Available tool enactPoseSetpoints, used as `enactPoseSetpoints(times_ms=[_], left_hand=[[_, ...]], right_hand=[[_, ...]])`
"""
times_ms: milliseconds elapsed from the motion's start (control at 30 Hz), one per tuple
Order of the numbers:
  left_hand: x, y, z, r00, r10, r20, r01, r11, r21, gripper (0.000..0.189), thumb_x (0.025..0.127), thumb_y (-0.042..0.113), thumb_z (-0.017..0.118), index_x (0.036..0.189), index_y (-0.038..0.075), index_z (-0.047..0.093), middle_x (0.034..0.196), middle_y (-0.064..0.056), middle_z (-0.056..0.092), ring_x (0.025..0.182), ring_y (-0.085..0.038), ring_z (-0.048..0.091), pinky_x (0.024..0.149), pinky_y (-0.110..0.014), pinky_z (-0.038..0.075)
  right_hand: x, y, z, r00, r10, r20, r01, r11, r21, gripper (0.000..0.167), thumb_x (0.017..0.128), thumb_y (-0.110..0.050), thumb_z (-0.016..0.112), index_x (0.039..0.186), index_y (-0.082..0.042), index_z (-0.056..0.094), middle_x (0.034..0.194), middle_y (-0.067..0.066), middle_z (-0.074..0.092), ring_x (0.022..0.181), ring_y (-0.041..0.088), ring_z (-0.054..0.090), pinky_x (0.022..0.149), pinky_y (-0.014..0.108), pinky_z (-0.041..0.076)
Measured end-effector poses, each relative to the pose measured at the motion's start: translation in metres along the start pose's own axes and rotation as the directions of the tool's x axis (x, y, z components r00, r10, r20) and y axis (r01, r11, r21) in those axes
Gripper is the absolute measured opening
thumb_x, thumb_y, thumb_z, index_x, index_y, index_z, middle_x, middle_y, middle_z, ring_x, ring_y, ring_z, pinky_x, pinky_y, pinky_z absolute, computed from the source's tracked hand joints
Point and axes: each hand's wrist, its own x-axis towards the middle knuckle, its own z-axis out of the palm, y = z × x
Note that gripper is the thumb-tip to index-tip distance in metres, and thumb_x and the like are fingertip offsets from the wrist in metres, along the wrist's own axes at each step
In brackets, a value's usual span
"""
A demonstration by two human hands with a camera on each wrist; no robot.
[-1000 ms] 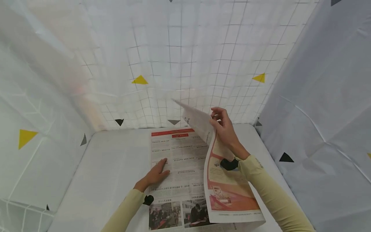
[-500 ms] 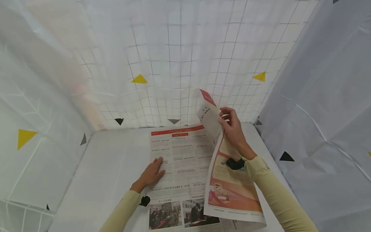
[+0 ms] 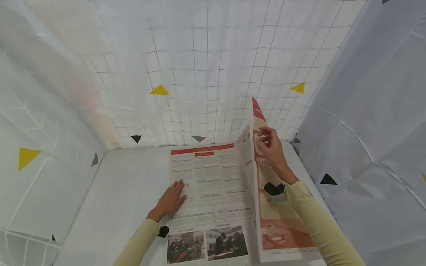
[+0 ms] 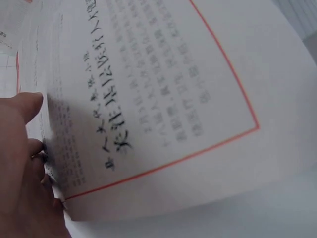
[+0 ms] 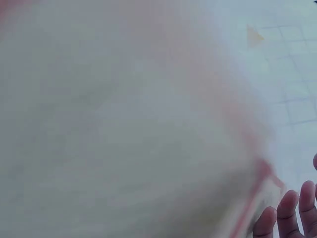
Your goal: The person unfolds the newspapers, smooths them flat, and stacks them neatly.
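Note:
A newspaper lies on the white table, its printed page (image 3: 213,177) carrying a red top band and two photos. My left hand (image 3: 169,197) rests on its left edge with fingers extended; its thumb and fingers show beside the print in the left wrist view. At the right, a raised coloured sheet (image 3: 281,229) of the paper stands nearly upright, orange and cream on its right face. My right hand (image 3: 272,149) is against that face, fingers loosely bent. In the right wrist view, separated fingertips (image 5: 288,206) show beside the blurred sheet.
The white table (image 3: 116,199) extends left of the newspaper. White sheeting with a grid (image 3: 206,74) hangs behind it, and plain white sheeting (image 3: 372,140) stands at the right. Yellow and black triangles mark these walls.
My right hand has moved right, and the sheet it pinched has swung up and right, out of its pinch, uncovering more of the page below. My left hand has shifted slightly left.

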Motion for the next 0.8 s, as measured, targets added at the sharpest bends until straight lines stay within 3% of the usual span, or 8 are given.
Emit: enactPoseSetpoints(times_ms=[267,500,667,800], left_hand=[[-0.001,-0.015,0.005,1.0,-0.003,-0.016,0.004,0.999,0.054,0.067,0.106,0.034,0.052,0.16,0.0,0.029,0.17,-0.017,0.028,0.159,-0.041,0.023,0.127,-0.063,0.022],[-0.001,-0.023,0.006,0.999,0.005,-0.036,-0.004,1.0,0.027,0.068,0.104,0.032,0.055,0.159,0.0,0.031,0.17,-0.016,0.029,0.158,-0.042,0.023,0.126,-0.064,0.021],[-0.003,-0.029,0.01,0.998,0.016,-0.06,-0.014,0.999,0.036,0.068,0.104,0.032,0.055,0.16,0.002,0.032,0.169,-0.015,0.031,0.157,-0.042,0.025,0.126,-0.064,0.022],[-0.002,-0.033,0.012,0.998,0.019,-0.061,-0.015,0.998,0.058,0.068,0.104,0.034,0.055,0.16,0.003,0.032,0.169,-0.014,0.031,0.158,-0.04,0.026,0.126,-0.063,0.024]], right_hand=[[-0.003,0.028,-0.005,0.998,0.059,-0.026,-0.06,0.997,-0.043,0.048,0.103,-0.014,0.054,0.15,-0.009,0.041,0.136,0.018,0.05,0.106,0.014,0.05,0.083,0.016,0.044],[-0.007,0.06,-0.017,0.986,0.116,-0.121,-0.134,0.979,-0.157,0.046,0.103,-0.02,0.053,0.147,-0.008,0.044,0.136,0.017,0.051,0.104,0.015,0.047,0.089,0.026,0.039],[-0.013,0.086,-0.032,0.961,0.195,-0.196,-0.227,0.961,-0.16,0.046,0.104,-0.024,0.048,0.146,-0.007,0.044,0.14,0.016,0.05,0.105,0.01,0.045,0.084,0.027,0.041],[-0.017,0.1,-0.042,0.93,0.281,-0.237,-0.321,0.934,-0.154,0.047,0.105,-0.027,0.047,0.147,-0.008,0.043,0.145,0.014,0.049,0.109,0.011,0.046,0.079,0.022,0.043]])
